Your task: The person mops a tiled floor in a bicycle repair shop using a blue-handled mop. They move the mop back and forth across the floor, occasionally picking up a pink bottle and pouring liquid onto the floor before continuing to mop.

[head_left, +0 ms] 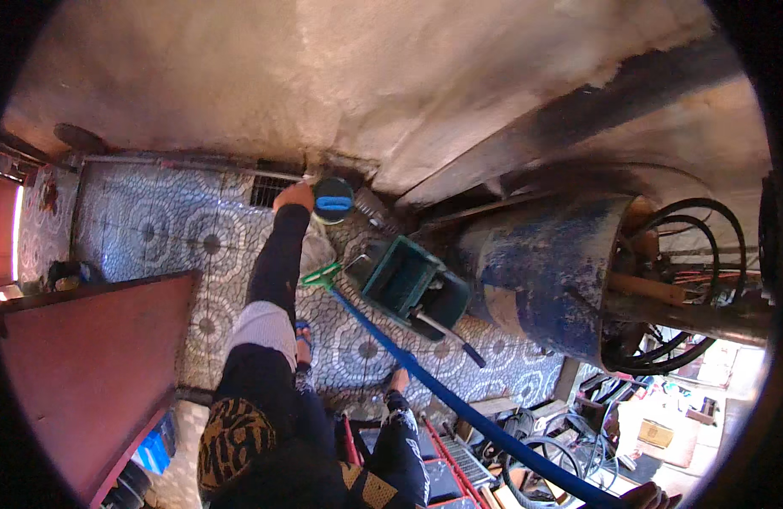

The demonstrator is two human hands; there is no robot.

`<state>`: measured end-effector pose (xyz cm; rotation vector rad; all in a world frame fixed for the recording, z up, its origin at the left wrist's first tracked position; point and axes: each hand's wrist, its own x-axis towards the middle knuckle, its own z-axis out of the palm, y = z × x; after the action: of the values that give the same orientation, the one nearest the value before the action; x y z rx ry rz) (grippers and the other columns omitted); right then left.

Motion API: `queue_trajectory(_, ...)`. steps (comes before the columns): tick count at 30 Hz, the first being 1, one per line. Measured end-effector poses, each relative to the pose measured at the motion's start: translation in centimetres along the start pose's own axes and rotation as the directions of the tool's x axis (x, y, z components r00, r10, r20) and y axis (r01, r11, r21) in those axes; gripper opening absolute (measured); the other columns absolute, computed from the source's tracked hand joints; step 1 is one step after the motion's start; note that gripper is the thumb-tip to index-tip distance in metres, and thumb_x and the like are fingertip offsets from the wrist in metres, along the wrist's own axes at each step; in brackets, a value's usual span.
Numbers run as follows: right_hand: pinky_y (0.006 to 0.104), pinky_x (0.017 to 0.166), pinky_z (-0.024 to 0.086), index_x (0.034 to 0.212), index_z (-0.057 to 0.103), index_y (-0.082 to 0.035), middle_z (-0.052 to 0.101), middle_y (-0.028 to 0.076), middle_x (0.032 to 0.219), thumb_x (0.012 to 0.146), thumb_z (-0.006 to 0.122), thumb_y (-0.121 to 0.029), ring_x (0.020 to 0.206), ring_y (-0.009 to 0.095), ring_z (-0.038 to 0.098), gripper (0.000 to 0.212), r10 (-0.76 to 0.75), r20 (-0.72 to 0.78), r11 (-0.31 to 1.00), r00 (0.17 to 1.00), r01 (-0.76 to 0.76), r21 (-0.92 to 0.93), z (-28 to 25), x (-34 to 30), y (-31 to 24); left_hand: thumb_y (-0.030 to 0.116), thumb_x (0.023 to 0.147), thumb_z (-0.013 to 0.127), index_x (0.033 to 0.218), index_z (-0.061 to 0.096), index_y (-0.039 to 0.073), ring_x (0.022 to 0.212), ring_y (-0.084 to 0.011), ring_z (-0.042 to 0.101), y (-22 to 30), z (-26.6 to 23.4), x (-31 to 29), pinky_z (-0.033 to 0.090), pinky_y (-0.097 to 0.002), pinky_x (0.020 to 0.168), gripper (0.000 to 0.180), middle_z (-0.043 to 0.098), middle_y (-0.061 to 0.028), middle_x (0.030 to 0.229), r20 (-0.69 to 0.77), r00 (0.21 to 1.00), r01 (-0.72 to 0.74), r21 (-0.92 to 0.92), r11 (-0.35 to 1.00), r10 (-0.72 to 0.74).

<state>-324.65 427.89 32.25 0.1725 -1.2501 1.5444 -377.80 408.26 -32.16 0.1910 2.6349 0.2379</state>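
Note:
My left arm stretches toward the foot of the wall. Its hand [294, 197] is closed at the edge of a round dark container [330, 214] with a blue piece [333, 203] on it; what the fingers hold is hidden. At the lower right, my right hand [652, 497] grips the upper end of a long blue-handled broom [446, 396]. The broom's green head [322, 274] rests low over the tiled floor, with a pale patch like bristles beyond it. Right of the head is a dark green plastic bin [383, 293] with a grey handle [442, 327] lying across it.
A large worn blue drum [536, 280] lies on the right, black hoses [721, 246] at its open end. A red-brown panel [94, 365] stands at left. Cables [548, 454] and red rails [451, 458] clutter the lower right. A floor grate [271, 190] is near the wall.

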Motion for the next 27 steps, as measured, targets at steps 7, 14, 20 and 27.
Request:
queue_trajectory(7,0.0388,0.067,0.055,0.090,0.050,-0.012,0.058,-0.003,0.062,0.095,0.064,-0.036,0.053,0.012,0.059,0.028,0.073,0.132,0.988,0.989,-0.090,0.126,-14.2,1.1,-2.9,0.043,0.084,0.071,0.090,0.073,0.007,0.069,-0.0265,0.074,-1.3,12.1,-13.4,0.059,-0.0412,0.060,0.037,0.073,-0.0109,0.075,0.182,0.972,-0.140,-0.060,0.988,0.149)
queue_trajectory(14,0.0386,0.075,0.053,0.090,0.060,-0.011,0.062,0.004,0.072,0.088,0.072,-0.026,0.070,0.021,0.063,0.019,0.200,0.321,0.928,0.926,-0.284,0.242,-24.7,0.8,-3.7,0.040,0.081,0.076,0.156,0.034,0.010,0.139,-0.0477,0.042,14.3,11.9,-51.2,0.037,-0.0517,0.115,0.092,0.042,-0.0253,0.150,-0.025,0.985,-0.159,-0.519,0.840,0.171)
queue_trajectory(20,0.0404,0.071,0.051,0.074,0.052,-0.007,0.061,0.008,0.073,0.089,0.069,-0.012,0.071,0.025,0.063,0.024,0.682,0.471,0.711,0.559,-0.657,-0.250,-19.4,-7.6,3.1,0.034,0.077,0.084,0.124,0.059,0.016,0.131,-0.0418,0.052,22.4,5.7,-57.0,0.042,-0.0500,0.110,0.056,0.059,-0.0184,0.128,-0.450,0.855,-0.483,-0.512,0.711,0.257)
queue_trajectory(27,0.0387,0.069,0.048,0.068,0.052,-0.006,0.059,0.008,0.066,0.087,0.070,-0.008,0.064,0.024,0.057,0.027,0.461,0.578,0.827,0.673,-0.563,-0.004,-17.2,-13.2,3.3,0.030,0.078,0.078,0.071,0.063,0.015,0.082,-0.0327,0.067,18.6,2.3,-54.4,0.048,-0.0496,0.076,0.023,0.066,-0.0093,0.075,-0.072,0.702,-0.702,-0.242,0.670,0.709)
